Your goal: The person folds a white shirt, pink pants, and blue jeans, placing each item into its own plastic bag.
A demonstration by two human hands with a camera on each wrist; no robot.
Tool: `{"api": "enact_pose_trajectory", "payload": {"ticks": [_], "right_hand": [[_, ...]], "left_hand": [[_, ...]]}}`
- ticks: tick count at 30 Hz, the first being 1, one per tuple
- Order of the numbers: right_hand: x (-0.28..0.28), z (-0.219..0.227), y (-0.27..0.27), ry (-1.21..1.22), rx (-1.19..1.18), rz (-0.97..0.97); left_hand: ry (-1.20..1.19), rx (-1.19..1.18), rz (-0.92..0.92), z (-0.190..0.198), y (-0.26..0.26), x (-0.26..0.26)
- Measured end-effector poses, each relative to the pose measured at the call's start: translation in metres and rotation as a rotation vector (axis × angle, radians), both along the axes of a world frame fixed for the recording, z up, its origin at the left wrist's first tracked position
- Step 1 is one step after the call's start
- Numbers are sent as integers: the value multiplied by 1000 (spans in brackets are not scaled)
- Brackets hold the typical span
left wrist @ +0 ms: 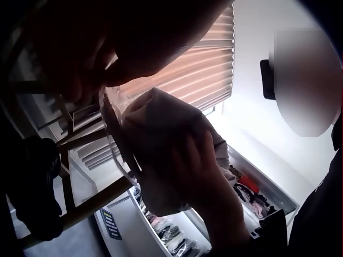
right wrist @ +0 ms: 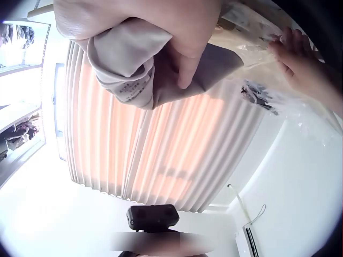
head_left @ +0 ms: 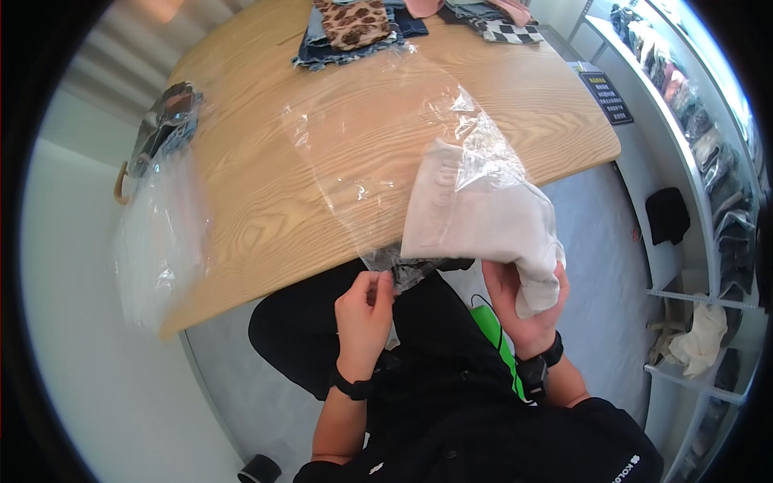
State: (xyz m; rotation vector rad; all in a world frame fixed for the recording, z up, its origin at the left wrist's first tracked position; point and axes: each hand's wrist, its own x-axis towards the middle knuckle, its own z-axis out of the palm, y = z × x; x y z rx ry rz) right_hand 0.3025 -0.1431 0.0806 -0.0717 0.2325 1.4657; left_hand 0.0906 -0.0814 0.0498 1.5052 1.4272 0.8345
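Note:
A pale beige folded garment (head_left: 475, 209) with raised lettering lies partly within a clear plastic bag (head_left: 354, 189) at the table's front edge. My right hand (head_left: 527, 310) grips the garment's near end, thumb and fingers curled round it; the right wrist view shows the cloth (right wrist: 128, 59) bunched in that hand (right wrist: 187, 27). With fingertips and thumb, my left hand (head_left: 364, 314) pinches the bag's near edge, left of the garment. How far the garment reaches into the bag cannot be told exactly.
On the wooden table (head_left: 258, 177), folded clothes (head_left: 354, 28) and a checkered piece (head_left: 511, 32) lie at the far side. Clear bags (head_left: 161, 241) and a bagged item (head_left: 173, 121) are at the left edge. Shelves (head_left: 684, 145) with bagged clothes stand at right.

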Motion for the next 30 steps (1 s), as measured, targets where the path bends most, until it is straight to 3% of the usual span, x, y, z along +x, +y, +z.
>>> {"api": "enact_pose_trajectory", "payload": {"ticks": [2, 4, 8, 12, 13, 16, 18, 20, 22, 25, 26, 28, 30], "right_hand": [[-11, 4, 10, 27, -4, -53], [-24, -6, 14, -234, -78, -6], [-46, -10, 18, -287, -233, 128], [-64, 2, 73, -388, -125, 60], [-62, -16, 98, -406, -48, 126], [-54, -8, 135, -494, -58, 191], [-47, -4, 131, -413, -14, 186], [-47, -12, 125, -709, -235, -10], [-47, -13, 129, -765, -257, 23], [-44, -15, 139, -741, -103, 110], [-37, -17, 141, -1198, 161, 21], [-33, -13, 142, -1647, 456, -78], [-33, 1, 144, -715, -100, 327]], "left_hand": [[-44, -19, -9, 4, -2, 4], [-235, 18, -31, -3, -3, 4], [-296, -123, -96, -1, -9, 2], [-317, 25, -157, -4, -12, 4], [-325, 18, -154, -3, -14, 6], [-326, 79, -156, 5, -14, 7], [-201, 117, -179, 11, -13, 1], [-207, 170, -154, 10, -12, -1], [-189, 198, -210, 7, -15, -3], [-184, 271, -293, 7, -17, 0], [-180, 298, -340, 6, -21, 1], [-200, 272, -367, 4, -23, 2], [-222, 228, -440, 2, -24, 1]]}}
